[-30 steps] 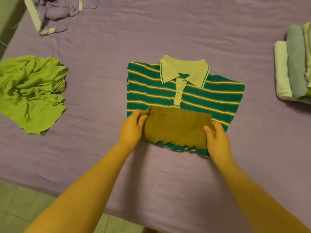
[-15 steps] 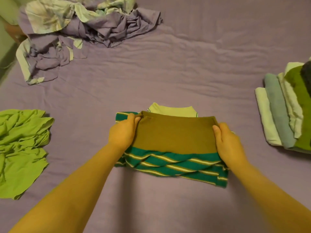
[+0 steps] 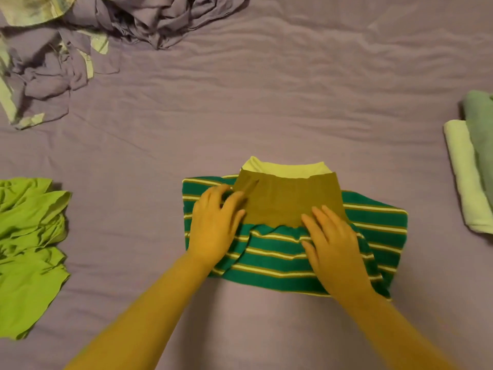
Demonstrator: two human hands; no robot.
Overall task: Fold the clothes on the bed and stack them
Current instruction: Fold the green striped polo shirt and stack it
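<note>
Nearest the camera, two bare forearms reach forward onto a folded green knit polo shirt with cream and tan stripes, which lies on the purple bed sheet just in front of the person. The shirt's lower half is doubled up over its upper half, so a plain olive-brown band of fabric sits across the top, with the pale yellow-green collar peeking out just beyond it.

The left hand lies flat on the shirt's left part, fingers straight and spread, their tips touching the left end of the olive band. The right hand lies flat on the striped cloth, fingers extended, their tips on the band's near edge. Neither hand grips anything.

A crumpled lime-green garment lies well to the left. A stack of folded pale green clothes sits at the right edge. Farthest off, at the upper left, lies a rumpled heap of purple and light green cloth.
</note>
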